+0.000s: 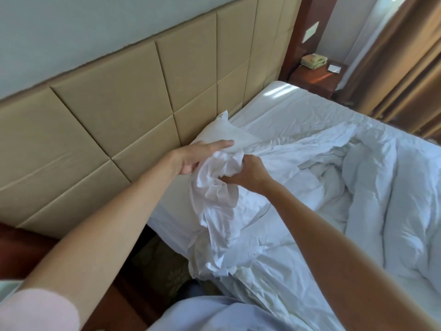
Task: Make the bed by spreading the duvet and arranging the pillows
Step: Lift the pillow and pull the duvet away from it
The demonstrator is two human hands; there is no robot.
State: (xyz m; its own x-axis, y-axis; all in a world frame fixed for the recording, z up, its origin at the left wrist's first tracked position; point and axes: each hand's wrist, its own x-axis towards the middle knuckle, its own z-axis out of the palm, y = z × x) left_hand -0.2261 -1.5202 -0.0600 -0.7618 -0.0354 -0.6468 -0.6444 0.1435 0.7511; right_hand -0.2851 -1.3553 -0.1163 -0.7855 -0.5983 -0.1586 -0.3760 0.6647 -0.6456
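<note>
- White crumpled cotton duvet point(298, 187) lies bunched across the bed point(298, 103), its near corner lifted above the mattress edge.
- Right hand point(248, 170) has its fingers curled tight into that gathered corner.
- Left hand point(198, 156) reaches forward with fingers straight, its palm against the raised fabric, fingertips at the white soft pillow point(226, 132).
- Pillow leans against the beige padded square-panelled headboard point(119, 103).
- Beige corded telephone point(313, 61) sits on the reddish wooden nightstand point(315, 80), beside brown curtains point(405, 68).
</note>
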